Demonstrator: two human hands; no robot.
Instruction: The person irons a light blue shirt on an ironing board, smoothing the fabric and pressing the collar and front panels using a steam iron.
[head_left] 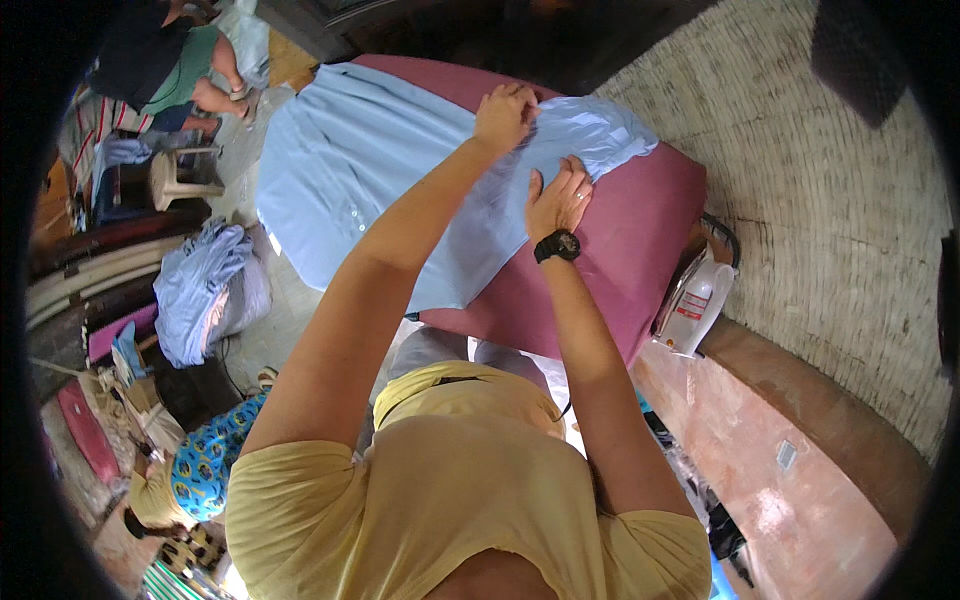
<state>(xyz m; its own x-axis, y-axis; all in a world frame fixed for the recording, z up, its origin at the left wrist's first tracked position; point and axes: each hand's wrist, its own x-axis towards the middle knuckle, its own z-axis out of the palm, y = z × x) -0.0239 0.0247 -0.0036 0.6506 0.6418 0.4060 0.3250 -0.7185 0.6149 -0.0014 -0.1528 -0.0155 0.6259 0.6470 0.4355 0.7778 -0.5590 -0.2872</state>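
Observation:
A light blue shirt [345, 160] is spread over a padded ironing board with a maroon cover [640, 235]. Its left part hangs past the board's edge, and its right end [610, 135] lies bunched in creases. My left hand [507, 118] is at the far side of the cloth, its fingers curled down and closed on the fabric. Nearer to me, my right hand [560, 198], with a black watch on the wrist, rests on the shirt's edge, thumb apart and fingers laid along the cloth. A white iron [693, 305] stands at the board's right end.
A pile of blue clothes [205, 290] sits at the left, near a beige plastic stool [185, 178]. One person [175, 70] is at the upper left, another [205, 455] at the lower left. A woven mat wall [830, 200] rises at the right above a pinkish ledge [770, 440].

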